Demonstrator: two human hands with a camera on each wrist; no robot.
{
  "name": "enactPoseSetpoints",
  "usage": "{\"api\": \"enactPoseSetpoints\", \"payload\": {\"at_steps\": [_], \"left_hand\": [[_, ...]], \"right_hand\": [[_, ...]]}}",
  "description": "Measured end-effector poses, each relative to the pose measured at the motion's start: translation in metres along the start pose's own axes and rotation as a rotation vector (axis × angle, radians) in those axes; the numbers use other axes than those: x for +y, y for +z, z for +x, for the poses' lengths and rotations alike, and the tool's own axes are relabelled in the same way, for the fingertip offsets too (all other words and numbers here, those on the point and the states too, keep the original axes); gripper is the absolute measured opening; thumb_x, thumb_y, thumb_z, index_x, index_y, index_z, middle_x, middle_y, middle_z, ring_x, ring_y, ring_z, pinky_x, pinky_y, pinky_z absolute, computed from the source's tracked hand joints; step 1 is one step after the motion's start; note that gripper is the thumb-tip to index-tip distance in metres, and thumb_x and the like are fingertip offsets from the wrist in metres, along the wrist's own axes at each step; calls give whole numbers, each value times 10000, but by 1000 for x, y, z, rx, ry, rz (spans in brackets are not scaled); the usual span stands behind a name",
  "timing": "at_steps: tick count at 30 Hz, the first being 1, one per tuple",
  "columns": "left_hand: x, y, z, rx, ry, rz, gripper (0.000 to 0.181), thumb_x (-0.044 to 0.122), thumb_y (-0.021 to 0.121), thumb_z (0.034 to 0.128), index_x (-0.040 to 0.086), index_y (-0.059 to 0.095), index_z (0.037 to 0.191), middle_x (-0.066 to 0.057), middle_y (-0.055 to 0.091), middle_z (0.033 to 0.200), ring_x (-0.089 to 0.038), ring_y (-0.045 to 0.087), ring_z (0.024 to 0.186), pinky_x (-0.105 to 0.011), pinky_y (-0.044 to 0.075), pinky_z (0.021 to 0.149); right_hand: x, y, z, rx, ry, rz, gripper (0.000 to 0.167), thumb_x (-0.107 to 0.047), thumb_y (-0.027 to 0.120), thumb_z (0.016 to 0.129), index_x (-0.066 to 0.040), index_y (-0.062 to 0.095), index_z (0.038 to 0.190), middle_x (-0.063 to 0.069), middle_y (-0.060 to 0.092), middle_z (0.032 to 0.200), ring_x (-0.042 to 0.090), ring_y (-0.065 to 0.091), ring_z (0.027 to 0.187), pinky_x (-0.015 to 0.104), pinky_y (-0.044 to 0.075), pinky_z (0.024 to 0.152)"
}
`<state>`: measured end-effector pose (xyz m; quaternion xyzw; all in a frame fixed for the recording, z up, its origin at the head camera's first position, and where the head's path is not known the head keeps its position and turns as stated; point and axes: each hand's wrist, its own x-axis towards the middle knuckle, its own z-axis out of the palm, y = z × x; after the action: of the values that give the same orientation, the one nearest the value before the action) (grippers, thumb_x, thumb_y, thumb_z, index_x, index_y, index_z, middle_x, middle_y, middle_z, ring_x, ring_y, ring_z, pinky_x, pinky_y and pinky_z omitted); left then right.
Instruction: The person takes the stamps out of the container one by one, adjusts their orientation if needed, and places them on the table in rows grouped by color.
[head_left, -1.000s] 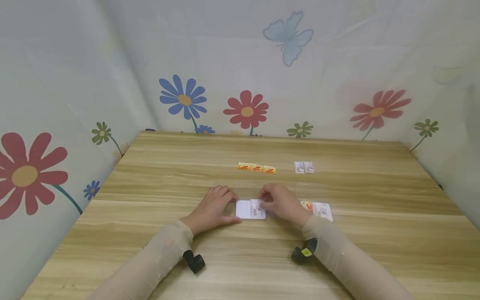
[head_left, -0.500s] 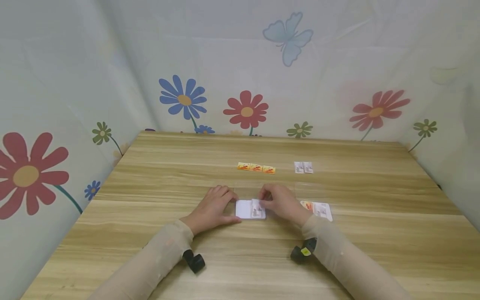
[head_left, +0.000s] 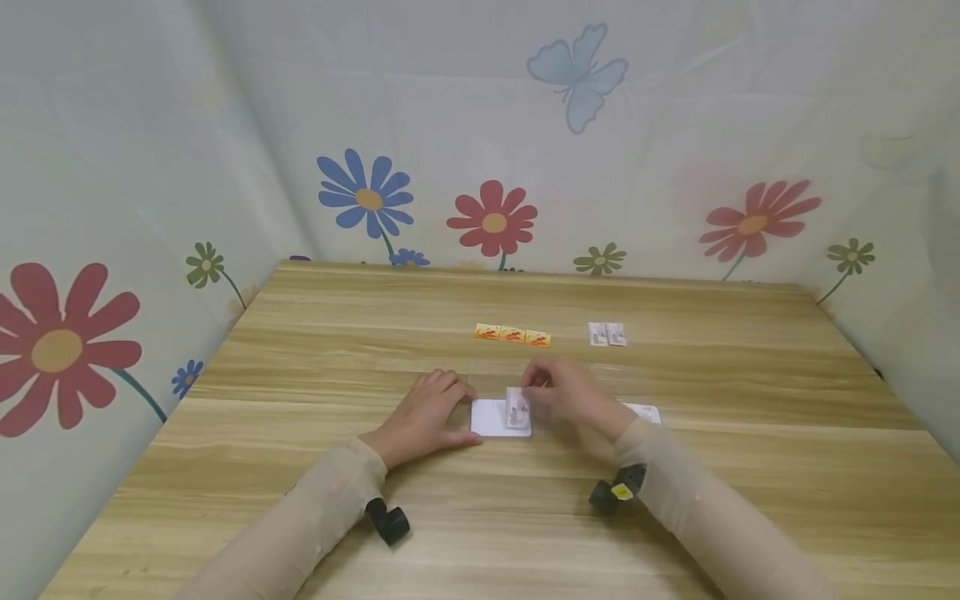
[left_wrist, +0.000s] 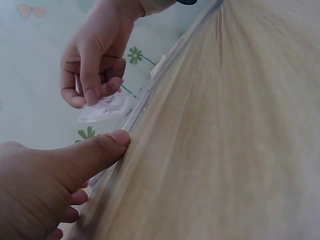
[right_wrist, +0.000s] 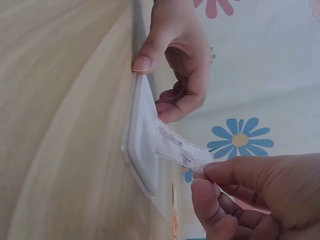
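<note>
My left hand [head_left: 427, 417] grips the left end of a flat white case [head_left: 487, 418], its thumb on the near edge and fingers at the far edge. A small thin slip [head_left: 517, 408], white with grey print, is pinched between the thumb and fingertip of my right hand [head_left: 562, 387]. In the right wrist view the slip [right_wrist: 182, 147] slants up off the white case [right_wrist: 145, 135], its lower end at or close to the surface. A faint clear lid [head_left: 491, 377] lies behind the case. What the slip is made of cannot be told.
Three orange-and-yellow printed slips [head_left: 513, 334] lie in a row further back. Two grey-white slips [head_left: 607, 334] lie to their right. A second white case [head_left: 648, 412] is partly hidden behind my right hand, with another clear lid [head_left: 618, 379] behind it. Flowered curtains surround the wooden table [head_left: 360, 308].
The right hand has lifted the printed slip slightly up from the white case and moved a little back and right. It now covers more of the second case. The left hand stays put.
</note>
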<state>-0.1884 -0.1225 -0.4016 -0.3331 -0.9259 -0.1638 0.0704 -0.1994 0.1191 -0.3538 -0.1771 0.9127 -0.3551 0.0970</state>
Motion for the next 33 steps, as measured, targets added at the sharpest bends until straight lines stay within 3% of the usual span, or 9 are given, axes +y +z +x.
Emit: {"api": "enactPoseSetpoints", "payload": {"at_steps": [10, 27, 33], "left_hand": [[-2, 1, 0, -9, 2, 11, 564, 527, 764, 729, 119, 623, 1092, -14, 589, 1060, -200, 517, 1011, -382, 425, 922], [0, 0, -1, -11, 3, 11, 553, 507, 771, 731, 112, 622, 1087, -17, 589, 1064, -210, 519, 1020, -399, 419, 931], [0, 1, -1, -11, -6, 7, 552, 501, 775, 728, 111, 621, 1087, -25, 585, 1070, -216, 516, 1026, -401, 417, 934]], "right_hand": [[-4, -17, 2, -9, -10, 16, 48, -81, 641, 895, -35, 631, 903, 84, 648, 853, 130, 567, 668, 242, 497, 598], [2, -45, 7, -1, -12, -8, 41, -62, 633, 897, -37, 637, 929, 110, 666, 869, 161, 603, 655, 319, 537, 637], [7, -56, 10, -2, 23, -9, 64, -67, 620, 908, -36, 632, 963, 114, 654, 894, 174, 606, 688, 339, 536, 643]]}}
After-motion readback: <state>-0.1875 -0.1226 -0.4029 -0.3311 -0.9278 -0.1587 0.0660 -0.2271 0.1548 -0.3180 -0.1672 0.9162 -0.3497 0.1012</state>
